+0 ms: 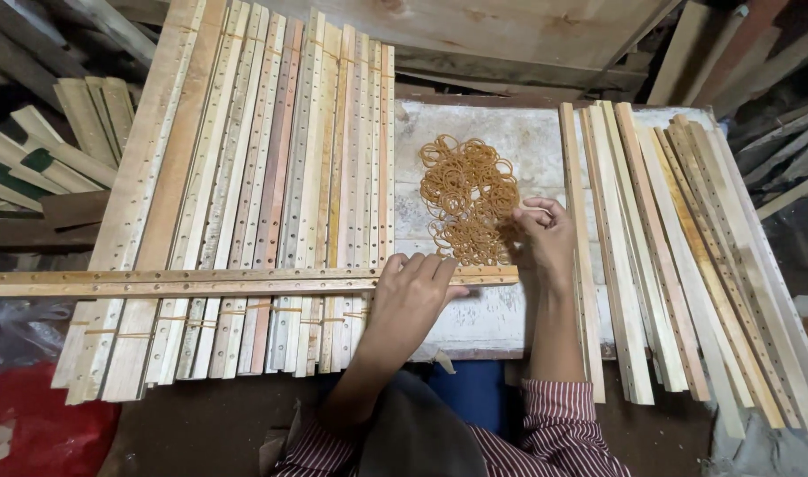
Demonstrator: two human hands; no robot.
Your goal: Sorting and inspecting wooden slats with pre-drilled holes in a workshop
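- Your left hand (413, 296) lies palm-down on a pair of long drilled wooden slats (201, 282) that run crosswise from the left edge of view to the middle of the bench; the fingers are laid flat and close together over the slats' right end, pressing rather than gripping.
- Those crosswise slats rest on top of a stack of bundled drilled slats (262, 177), which runs away from you on the left and is tied with rubber bands near its close end.
- Your right hand (545, 237) is at the right edge of the heap of tan rubber bands (467, 199), fingers curled narrow with the tips pinched together; it seems to hold a band or two, though the view is too small for me to be sure.
- The heap of bands sits on the pale, worn bench top (527, 141), just beyond the right end of the crosswise slats and between the two groups of wood.
- To your right, loose plain and drilled slats (678, 256) lie fanned out lengthwise, the nearest one just beside your right wrist.
- Both of your sleeves (563, 424) are striped red and white.
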